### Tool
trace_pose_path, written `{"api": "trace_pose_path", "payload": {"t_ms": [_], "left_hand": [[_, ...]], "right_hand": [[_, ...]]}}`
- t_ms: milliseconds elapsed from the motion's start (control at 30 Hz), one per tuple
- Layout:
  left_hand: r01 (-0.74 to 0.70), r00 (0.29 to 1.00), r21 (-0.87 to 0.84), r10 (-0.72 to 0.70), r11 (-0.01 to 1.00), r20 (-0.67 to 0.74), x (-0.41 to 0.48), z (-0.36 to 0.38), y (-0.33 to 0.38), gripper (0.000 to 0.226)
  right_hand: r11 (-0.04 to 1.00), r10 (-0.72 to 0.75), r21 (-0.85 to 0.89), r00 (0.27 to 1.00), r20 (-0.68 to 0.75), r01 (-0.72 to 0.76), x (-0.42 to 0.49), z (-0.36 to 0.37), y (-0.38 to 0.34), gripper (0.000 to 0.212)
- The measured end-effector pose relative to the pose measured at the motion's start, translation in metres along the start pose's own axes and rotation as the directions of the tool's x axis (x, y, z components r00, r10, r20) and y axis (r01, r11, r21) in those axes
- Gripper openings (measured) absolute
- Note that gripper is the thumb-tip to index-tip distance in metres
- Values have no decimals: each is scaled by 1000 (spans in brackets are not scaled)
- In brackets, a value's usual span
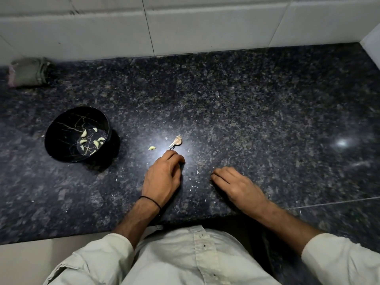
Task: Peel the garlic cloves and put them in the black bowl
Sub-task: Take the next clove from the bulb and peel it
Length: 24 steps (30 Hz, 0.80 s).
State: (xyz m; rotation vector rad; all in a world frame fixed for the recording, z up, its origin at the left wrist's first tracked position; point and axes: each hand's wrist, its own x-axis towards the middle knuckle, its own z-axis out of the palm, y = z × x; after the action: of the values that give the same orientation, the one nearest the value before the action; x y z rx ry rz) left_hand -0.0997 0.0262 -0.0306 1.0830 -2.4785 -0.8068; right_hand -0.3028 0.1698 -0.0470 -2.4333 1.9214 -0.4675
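My left hand [164, 175] lies knuckles-up on the worktop [267, 110], fingers curled at the tail of an unpeeled garlic clove [177, 141]. I cannot tell whether my grip has closed on it. My right hand [236, 186] rests flat, its grip open and empty. One peeled clove [151, 148] lies beside the unpeeled one, and more sit in the black bowl [61, 128] further left.

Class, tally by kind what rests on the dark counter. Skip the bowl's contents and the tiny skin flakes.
Black bowl: 1
Peeled garlic clove: 1
Garlic piece with skin: 1
Folded cloth: 1
Hands: 2 (left hand, right hand)
Total: 6
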Motion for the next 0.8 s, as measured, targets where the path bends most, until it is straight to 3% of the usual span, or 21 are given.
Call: {"api": "trace_pose_path", "payload": {"t_ms": [67, 133, 167, 233, 300, 400, 500, 700, 800], "left_hand": [[18, 1000, -32, -18, 999, -12, -1, 0, 1, 15], [27, 999, -70, -29, 997, -19, -3, -1, 2, 16], [25, 1000, -80, -26, 997, -17, -5, -1, 3, 15], [2, 1000, -93, -2, 996, -1, -8, 1, 6, 14], [-30, 999, -114, 33, 993, 29, -12, 4, 10, 12], [-72, 991, -113, 84, 991, 108, -14, 13, 15, 19], [-92, 982, -98, 106, 991, 155, -13, 23, 22, 30], [46, 996, -65, -40, 997, 81, -3, 48, 51, 47], [88, 995, -67, -84, 994, 53, 5, 60, 63, 45]], "right_hand": [[999, 34, 38, 999, -29, -33, 2, 2, 1, 26], [949, 215, 256, 970, -112, -181, 8, 2, -2, 19], [846, 390, 441, 912, -126, -301, 11, -1, -3, 18], [456, 704, 749, 709, 26, -480, 16, -9, -2, 20], [105, 807, 873, 554, 205, -475, 17, -14, 4, 21], [-197, 807, 918, 475, 352, -346, 9, -20, 11, 16], [-311, 784, 911, 468, 407, -271, 3, -22, 12, 18], [-365, 787, 904, 446, 427, -221, -5, -24, 11, 17], [-362, 789, 908, 448, 420, -213, -7, -25, 9, 17]]}}
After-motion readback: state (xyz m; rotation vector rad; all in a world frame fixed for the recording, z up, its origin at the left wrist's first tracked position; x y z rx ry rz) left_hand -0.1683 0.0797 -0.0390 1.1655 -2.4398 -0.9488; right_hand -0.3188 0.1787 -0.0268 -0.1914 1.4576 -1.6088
